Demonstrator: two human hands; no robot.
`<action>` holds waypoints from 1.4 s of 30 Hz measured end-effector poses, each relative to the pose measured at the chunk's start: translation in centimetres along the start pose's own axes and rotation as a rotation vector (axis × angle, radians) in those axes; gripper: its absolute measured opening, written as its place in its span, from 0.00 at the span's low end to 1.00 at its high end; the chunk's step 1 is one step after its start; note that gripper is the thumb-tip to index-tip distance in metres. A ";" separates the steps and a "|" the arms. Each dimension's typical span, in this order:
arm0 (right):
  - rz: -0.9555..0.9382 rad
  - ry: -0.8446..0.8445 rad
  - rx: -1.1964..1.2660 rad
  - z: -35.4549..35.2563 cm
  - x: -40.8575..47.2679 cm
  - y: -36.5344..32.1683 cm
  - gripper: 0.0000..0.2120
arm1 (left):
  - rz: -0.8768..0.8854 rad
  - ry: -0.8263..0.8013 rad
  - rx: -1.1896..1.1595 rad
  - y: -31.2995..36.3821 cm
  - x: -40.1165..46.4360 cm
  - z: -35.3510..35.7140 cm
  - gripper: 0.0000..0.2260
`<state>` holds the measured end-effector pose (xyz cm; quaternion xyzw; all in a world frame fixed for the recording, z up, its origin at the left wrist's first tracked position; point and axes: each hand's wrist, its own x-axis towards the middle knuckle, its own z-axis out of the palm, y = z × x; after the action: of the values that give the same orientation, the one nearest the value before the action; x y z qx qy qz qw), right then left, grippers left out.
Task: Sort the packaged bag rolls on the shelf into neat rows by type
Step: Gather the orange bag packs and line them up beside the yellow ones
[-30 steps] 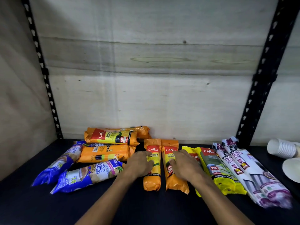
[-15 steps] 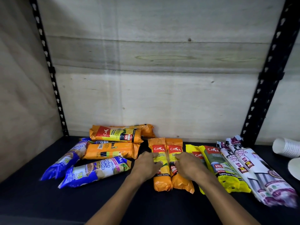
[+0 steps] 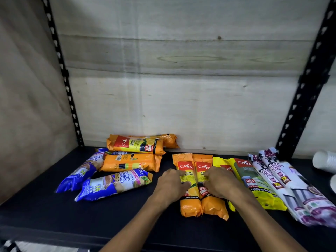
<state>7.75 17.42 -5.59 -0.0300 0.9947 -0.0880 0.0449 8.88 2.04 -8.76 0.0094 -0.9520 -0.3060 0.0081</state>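
Two orange bag rolls stand side by side on the black shelf (image 3: 54,220), pointing front to back. My left hand (image 3: 171,184) rests on the left orange roll (image 3: 189,206) and my right hand (image 3: 220,182) on the right orange roll (image 3: 214,206), pressing them together. Right of them lie two yellow rolls (image 3: 254,180), then white-and-purple drawstring rolls (image 3: 291,188). At the back left, several orange rolls (image 3: 134,144) lie crosswise in a loose pile. Two blue rolls (image 3: 112,184) lie askew at the left.
A plywood back wall (image 3: 181,88) and a side panel at the left close in the shelf. Black perforated uprights (image 3: 305,88) stand at both back corners. White paper cups (image 3: 323,160) lie at the far right. Bare shelf shows at the front left.
Both hands have pushed the two orange rolls closer together until they touch. The view has shifted so the shelf contents sit further right.
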 end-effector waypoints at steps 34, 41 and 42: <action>-0.135 -0.088 0.733 4.1 1.4 -14.4 0.23 | -0.095 0.099 0.377 -13.8 -4.9 -15.3 0.26; -0.212 -0.028 0.537 4.3 0.7 -14.4 0.31 | -0.191 0.227 0.283 -15.4 -5.4 -19.5 0.27; -0.233 -0.019 0.485 4.7 0.7 -14.3 0.29 | -0.209 0.257 0.275 -15.8 -5.5 -20.1 0.27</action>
<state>8.22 2.48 -7.67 -0.1333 0.9339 -0.3279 0.0495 14.98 -22.41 -1.69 0.1480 -0.9698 -0.1687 0.0960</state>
